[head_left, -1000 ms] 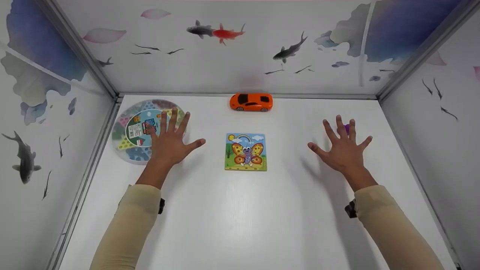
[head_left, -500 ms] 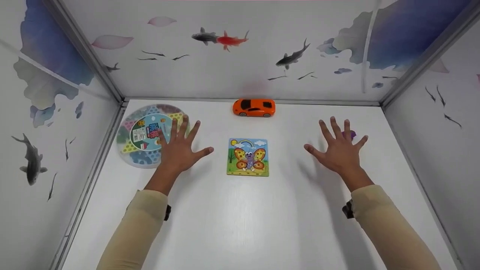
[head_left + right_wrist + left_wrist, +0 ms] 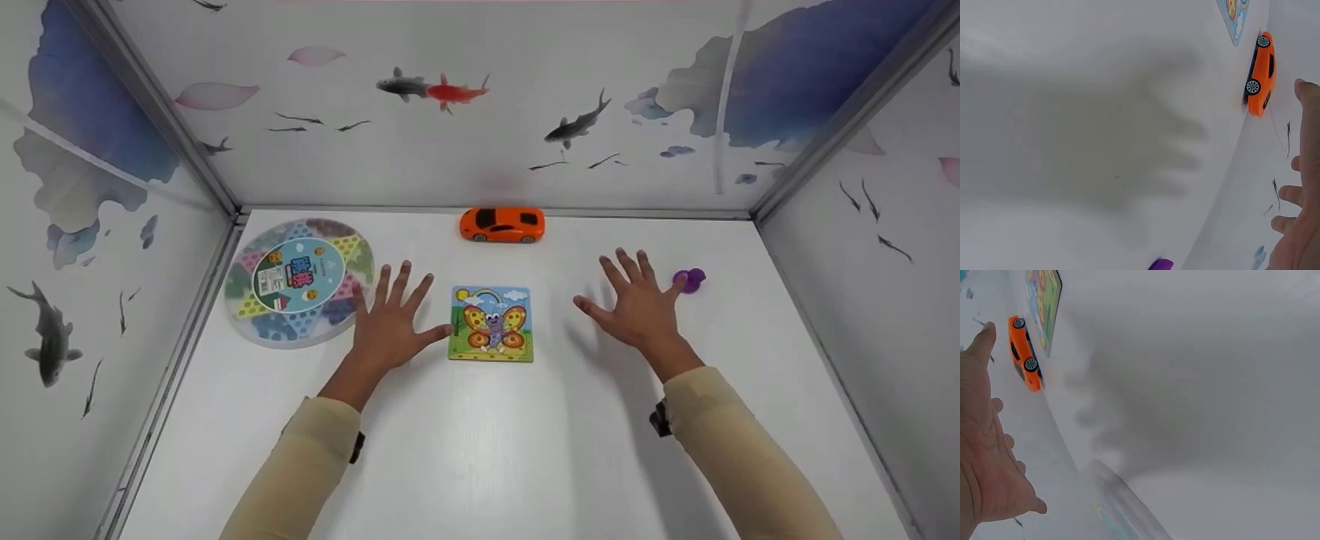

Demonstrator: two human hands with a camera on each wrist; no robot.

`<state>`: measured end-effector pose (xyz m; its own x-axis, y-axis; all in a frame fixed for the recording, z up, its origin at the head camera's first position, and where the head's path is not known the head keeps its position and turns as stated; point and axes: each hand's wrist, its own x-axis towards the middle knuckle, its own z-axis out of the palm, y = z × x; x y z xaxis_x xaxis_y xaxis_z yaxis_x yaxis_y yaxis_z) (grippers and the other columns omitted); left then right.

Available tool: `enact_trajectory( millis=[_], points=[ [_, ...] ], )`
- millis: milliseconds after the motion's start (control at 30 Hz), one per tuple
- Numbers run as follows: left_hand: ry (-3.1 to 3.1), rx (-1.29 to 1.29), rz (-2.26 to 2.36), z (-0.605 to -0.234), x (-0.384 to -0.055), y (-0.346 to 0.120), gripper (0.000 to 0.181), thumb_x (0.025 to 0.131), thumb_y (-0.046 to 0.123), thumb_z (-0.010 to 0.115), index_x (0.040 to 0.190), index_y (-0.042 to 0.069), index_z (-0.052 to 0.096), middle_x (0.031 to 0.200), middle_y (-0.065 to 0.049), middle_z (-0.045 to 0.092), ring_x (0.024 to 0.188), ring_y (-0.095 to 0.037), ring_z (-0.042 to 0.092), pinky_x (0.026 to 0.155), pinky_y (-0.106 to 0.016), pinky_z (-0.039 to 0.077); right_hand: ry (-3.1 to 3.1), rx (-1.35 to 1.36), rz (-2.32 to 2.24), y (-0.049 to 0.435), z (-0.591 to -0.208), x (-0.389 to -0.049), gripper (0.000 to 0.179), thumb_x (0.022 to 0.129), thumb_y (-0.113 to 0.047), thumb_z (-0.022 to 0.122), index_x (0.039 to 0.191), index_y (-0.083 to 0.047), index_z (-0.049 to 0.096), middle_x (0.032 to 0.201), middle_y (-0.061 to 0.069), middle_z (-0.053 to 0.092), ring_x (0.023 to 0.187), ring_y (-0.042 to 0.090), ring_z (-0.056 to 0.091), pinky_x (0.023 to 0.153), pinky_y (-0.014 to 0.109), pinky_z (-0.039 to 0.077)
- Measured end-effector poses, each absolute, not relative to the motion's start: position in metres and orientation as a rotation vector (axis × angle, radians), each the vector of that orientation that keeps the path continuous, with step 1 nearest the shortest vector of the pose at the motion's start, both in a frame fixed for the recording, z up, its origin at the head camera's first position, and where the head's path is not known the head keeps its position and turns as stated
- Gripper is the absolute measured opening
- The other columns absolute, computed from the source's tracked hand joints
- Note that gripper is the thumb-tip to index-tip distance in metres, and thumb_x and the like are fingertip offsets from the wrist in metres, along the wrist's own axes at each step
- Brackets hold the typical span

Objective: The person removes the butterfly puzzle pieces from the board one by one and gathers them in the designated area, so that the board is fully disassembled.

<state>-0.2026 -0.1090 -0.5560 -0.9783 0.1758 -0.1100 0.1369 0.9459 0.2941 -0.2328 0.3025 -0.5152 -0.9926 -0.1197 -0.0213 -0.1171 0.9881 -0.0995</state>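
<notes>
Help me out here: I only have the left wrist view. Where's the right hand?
Observer: The head view shows the right hand to the right of the picture board.
Operator: Anything close to it that I'm missing?
Observer: Yes, a small purple object, on its little-finger side.
Operator: And what's printed on that board? I only get a slanted corner.
Observer: A butterfly with patterned wings, clear from the head camera.

Left hand (image 3: 391, 328) brought in closer to the butterfly board (image 3: 491, 324), right hand (image 3: 639, 309) brought in too, round box (image 3: 300, 277) and purple toy (image 3: 691, 280) less covered
</notes>
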Motion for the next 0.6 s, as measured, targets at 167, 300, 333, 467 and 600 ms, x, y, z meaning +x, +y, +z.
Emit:
enact_trajectory(
  millis=[167, 300, 333, 467, 600],
  points=[
    [2.944, 0.281, 0.383, -0.567, -0.199, -0.094, 0.098, 0.097, 0.083, 0.053, 0.178, 0.038, 0.021, 0.189, -0.004, -0.001, 0.175, -0.038, -0.007, 0.133, -0.077, -0.007, 3.085, -0.215, -0.145, 0.281, -0.52, -0.239, 0.096, 0.1, -0.08, 0.052, 0.174, -0.022, 0.036, 0.185, 0.012, 0.026, 0.172, 0.044, 0.017, 0.121, 0.093, -0.001],
    [2.911, 0.302, 0.366, -0.575, -0.195, -0.085, 0.091, 0.099, 0.078, 0.058, 0.176, 0.038, 0.03, 0.189, -0.003, 0.001, 0.175, -0.038, -0.005, 0.133, -0.077, -0.007, 3.073, -0.235, -0.169, 0.265, -0.522, -0.242, 0.093, 0.1, -0.079, 0.054, 0.173, -0.023, 0.039, 0.184, 0.011, 0.029, 0.172, 0.043, 0.019, 0.122, 0.092, -0.001],
    [2.899, 0.309, 0.359, -0.577, -0.194, -0.083, 0.09, 0.099, 0.077, 0.059, 0.175, 0.038, 0.031, 0.189, -0.003, 0.001, 0.175, -0.038, -0.005, 0.133, -0.077, -0.007, 3.07, -0.237, -0.173, 0.261, -0.523, -0.243, 0.092, 0.1, -0.078, 0.054, 0.173, -0.023, 0.04, 0.184, 0.011, 0.03, 0.172, 0.043, 0.019, 0.122, 0.092, 0.0],
    [2.863, 0.348, 0.377, -0.582, -0.19, -0.076, 0.087, 0.1, 0.075, 0.061, 0.174, 0.037, 0.035, 0.189, -0.002, 0.004, 0.175, -0.038, -0.004, 0.133, -0.077, -0.006, 3.049, -0.238, -0.171, 0.247, -0.529, -0.244, 0.09, 0.1, -0.077, 0.055, 0.172, -0.025, 0.041, 0.183, 0.01, 0.032, 0.172, 0.043, 0.02, 0.123, 0.091, 0.001],
    [2.843, 0.375, 0.414, -0.586, -0.188, -0.071, 0.084, 0.102, 0.074, 0.058, 0.174, 0.036, 0.037, 0.189, -0.002, 0.007, 0.175, -0.038, -0.002, 0.133, -0.078, -0.005, 3.022, -0.243, -0.165, 0.235, -0.535, -0.246, 0.087, 0.101, -0.074, 0.056, 0.172, -0.026, 0.042, 0.182, 0.01, 0.033, 0.172, 0.043, 0.021, 0.123, 0.091, 0.001]
  ],
)
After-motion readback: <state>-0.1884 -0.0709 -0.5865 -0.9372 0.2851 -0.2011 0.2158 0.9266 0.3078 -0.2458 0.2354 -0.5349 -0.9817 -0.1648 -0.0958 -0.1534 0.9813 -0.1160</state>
